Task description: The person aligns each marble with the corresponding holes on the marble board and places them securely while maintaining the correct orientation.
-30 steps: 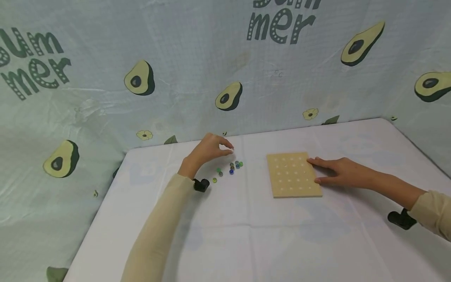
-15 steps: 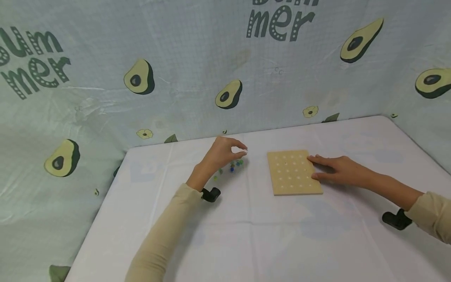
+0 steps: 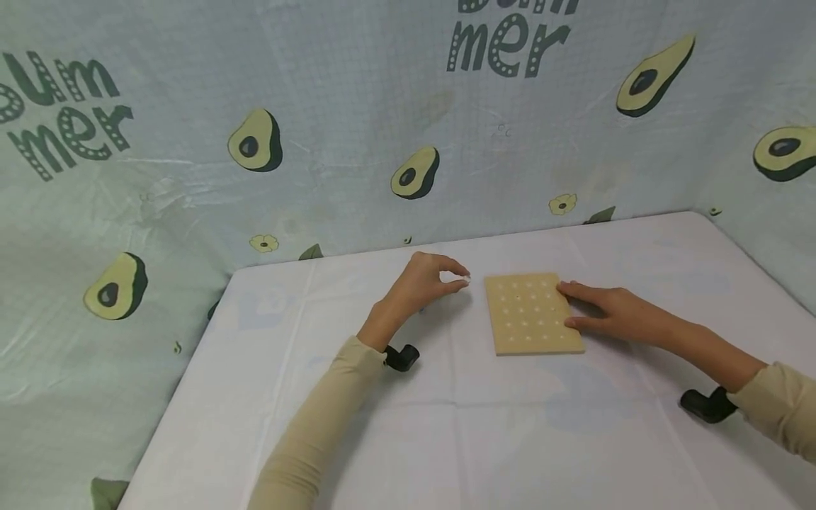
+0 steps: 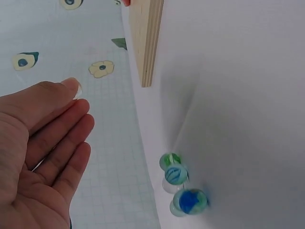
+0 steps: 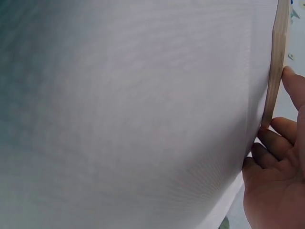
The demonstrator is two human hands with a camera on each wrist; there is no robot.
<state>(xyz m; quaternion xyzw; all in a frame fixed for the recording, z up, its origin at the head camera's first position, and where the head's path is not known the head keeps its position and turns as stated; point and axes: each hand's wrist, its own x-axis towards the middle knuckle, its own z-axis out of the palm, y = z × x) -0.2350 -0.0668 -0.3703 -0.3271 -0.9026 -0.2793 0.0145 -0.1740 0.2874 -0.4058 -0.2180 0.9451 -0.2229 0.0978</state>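
Observation:
My left hand (image 3: 414, 287) pinches a small clear glass marble (image 3: 468, 278) between thumb and fingertips, a little left of a square wooden board (image 3: 534, 315). In the left wrist view, the marble (image 4: 78, 90) pokes out past the thumb tip, above the table. Light dots in rows mark the board's top face. On the board's right edge rest the thumb and fingertips of my right hand (image 3: 612, 310), extended and spread along it. Several green and blue marbles (image 4: 189, 200) lie together below the left hand; in the head view that hand hides most of them.
A white cloth covers the table (image 3: 510, 432). Behind it hangs a pale curtain (image 3: 344, 106) printed with avocados and lettering. Each wrist wears a black camera; the left one (image 3: 401, 358) hangs just over the tabletop.
My left hand has carried the clear marble rightward toward the board and now covers most of the other marbles. My right hand stays at the board's edge, its thumb shifted slightly.

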